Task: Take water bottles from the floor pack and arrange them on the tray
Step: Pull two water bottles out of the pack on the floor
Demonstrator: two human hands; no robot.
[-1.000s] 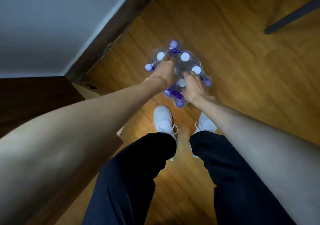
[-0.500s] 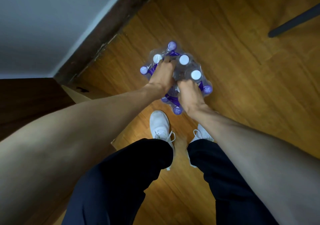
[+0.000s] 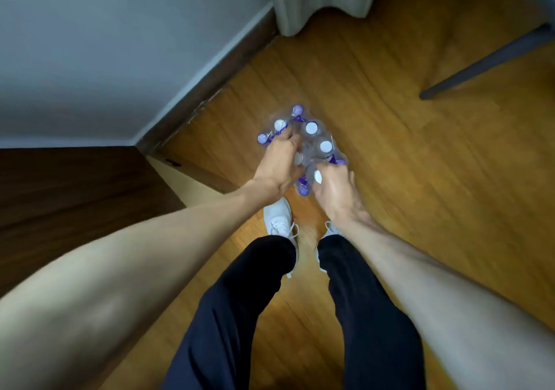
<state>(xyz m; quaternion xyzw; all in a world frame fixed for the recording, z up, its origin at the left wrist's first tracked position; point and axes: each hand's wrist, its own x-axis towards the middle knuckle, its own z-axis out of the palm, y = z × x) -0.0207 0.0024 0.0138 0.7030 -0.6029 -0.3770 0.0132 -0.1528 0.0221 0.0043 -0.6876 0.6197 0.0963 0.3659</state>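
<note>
Clear plastic film wraps the pack of water bottles (image 3: 312, 140), which stands on the wooden floor (image 3: 420, 194) at 12 o'clock from the white shoes (image 3: 279, 218). White and purple caps face up. The left hand (image 3: 277, 167) presses down on the pack at its 9 o'clock side, fingers curled into the film. The right hand (image 3: 330, 189) is closed around one bottle with a white cap (image 3: 317, 176) at the pack's 5 o'clock edge. A dark baseboard (image 3: 210, 89) runs at 10 o'clock.
</note>
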